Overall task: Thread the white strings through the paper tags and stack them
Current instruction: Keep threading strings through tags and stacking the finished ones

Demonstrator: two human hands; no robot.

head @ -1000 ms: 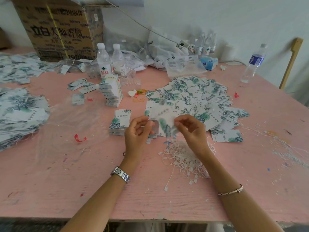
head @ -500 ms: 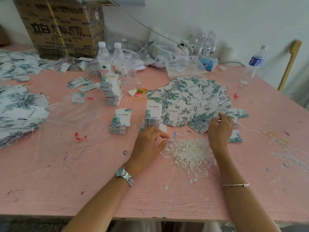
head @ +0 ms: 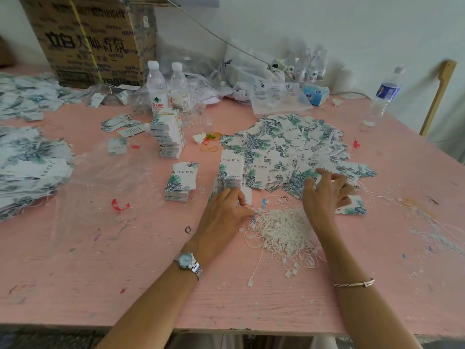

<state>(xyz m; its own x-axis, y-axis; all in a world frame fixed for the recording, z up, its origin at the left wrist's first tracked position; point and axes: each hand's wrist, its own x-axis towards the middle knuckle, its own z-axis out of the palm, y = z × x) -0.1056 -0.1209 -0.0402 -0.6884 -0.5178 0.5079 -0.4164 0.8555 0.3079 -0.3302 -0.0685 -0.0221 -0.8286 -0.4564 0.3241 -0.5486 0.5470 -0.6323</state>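
White strings: loose tangled pile on pink table, between the two forearms. Paper tags: spread in a wide heap behind the strings. Neat stack of tags stands just left of the heap.

Left hand: palm down, fingers bent, tips at left edge of string pile, just in front of the stack; cannot tell if it pinches a string. Right hand: fingers spread and apart, holding nothing, over near edge of heap.

Second stack sits further left.
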